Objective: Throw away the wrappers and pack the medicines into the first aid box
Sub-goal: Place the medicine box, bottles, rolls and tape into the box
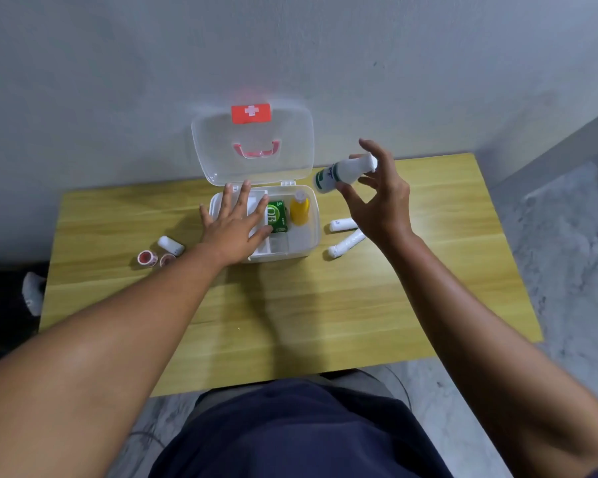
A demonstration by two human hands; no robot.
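Note:
The clear first aid box stands open on the table, its lid upright with a red cross label. Inside lie a green carton and a yellow bottle. My left hand rests flat, fingers spread, over the box's left compartments. My right hand hovers to the right of the box, fingertips holding a white bottle with a green label, tilted sideways. Two white bandage rolls lie right of the box. Another roll and two red-and-white tape rolls lie to its left.
The wooden table stands against a grey wall. A grey floor runs to the right of it. A foot in a grey sock shows at the left edge. My dark-clothed lap fills the bottom of the view.

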